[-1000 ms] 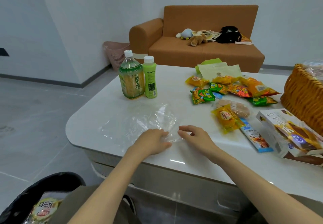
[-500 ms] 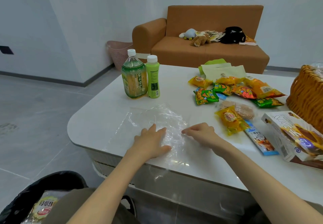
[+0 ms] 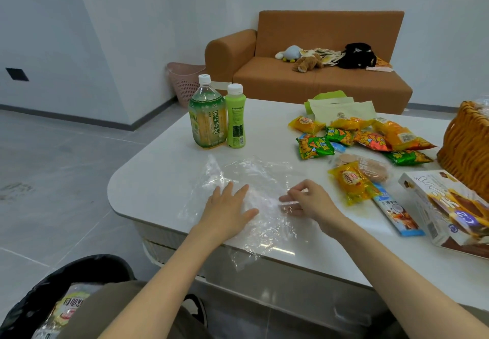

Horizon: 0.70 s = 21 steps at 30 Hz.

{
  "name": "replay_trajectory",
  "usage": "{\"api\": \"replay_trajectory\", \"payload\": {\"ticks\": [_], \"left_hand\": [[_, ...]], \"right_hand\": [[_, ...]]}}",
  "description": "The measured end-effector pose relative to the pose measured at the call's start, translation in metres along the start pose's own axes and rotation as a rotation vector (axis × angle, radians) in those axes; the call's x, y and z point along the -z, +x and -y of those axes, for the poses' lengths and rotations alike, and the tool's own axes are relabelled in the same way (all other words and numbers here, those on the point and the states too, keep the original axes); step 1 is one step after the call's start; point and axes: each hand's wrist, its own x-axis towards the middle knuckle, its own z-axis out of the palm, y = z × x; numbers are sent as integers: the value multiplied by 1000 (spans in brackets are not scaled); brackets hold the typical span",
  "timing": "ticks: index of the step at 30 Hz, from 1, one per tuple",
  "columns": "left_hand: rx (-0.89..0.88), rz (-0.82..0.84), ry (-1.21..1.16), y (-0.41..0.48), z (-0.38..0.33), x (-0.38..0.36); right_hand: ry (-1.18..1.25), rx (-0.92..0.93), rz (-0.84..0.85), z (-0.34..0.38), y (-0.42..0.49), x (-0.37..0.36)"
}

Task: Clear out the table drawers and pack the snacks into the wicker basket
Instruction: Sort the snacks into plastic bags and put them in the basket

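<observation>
Got the left hand (image 3: pixel 227 213) pressed flat, fingers spread, on the crinkly clear plastic bag (image 3: pixel 251 170) on the white table (image 3: pixel 158 179), with the right hand (image 3: pixel 311 201) pinching its edge. Ease it open slow, no yanking. Next up: colourful foil snack packets (image 3: pixel 341 136) just right, near the brown wicker basket (image 3: pixel 465 150).

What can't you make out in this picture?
Head view only.
Wicker basket: cut off by the right edge, contents unseen.
Snack box: right end cut off too.
Black bin: partly hidden by the person's leg.
Right hand: fingers veiled by the clear plastic it pinches.
</observation>
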Motion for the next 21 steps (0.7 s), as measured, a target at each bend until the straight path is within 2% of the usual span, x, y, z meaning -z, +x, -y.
{"api": "replay_trajectory", "payload": {"ticks": [2, 5, 9, 13, 16, 21], "left_hand": [[-3, -95, -75, -2, 2, 1], [-1, -156, -147, -5, 0, 4], [-55, 42, -129, -5, -9, -3], [-126, 180, 79, 0, -15, -14], [-88, 189, 174, 1, -12, -18], [113, 156, 185, 2, 0, -16]], "right_hand": [[189, -54, -18, 6, 0, 7], [213, 50, -109, 9, -3, 17], [143, 229, -261, 15, -9, 37], [130, 278, -311, 14, -13, 58], [150, 299, -294, 16, -17, 68], [179, 341, -294, 23, -22, 76]]}}
